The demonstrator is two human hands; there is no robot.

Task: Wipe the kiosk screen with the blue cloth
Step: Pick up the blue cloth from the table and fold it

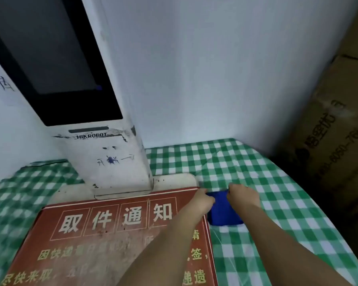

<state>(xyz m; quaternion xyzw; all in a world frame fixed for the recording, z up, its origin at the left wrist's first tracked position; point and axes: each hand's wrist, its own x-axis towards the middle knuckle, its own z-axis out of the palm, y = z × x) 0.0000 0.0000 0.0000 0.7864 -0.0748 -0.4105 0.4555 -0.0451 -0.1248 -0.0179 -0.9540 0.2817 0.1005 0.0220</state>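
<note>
A white kiosk (120, 162) stands on the table at the left, its dark screen (50, 58) tilted back and unlit. A folded blue cloth (223, 213) lies on the green checked tablecloth (277, 193), just right of the kiosk's base. My left hand (203, 200) is at the cloth's far left corner and my right hand (244, 195) at its far right corner. Both hands have fingers curled down onto the cloth's far edge; the fingertips are hidden.
A red sign board (112, 234) with Chinese lettering lies flat in front of the kiosk, under my left forearm. A white wall (215, 69) rises behind the table. Cardboard boxes (339, 141) stand stacked at the right, beyond the table's edge.
</note>
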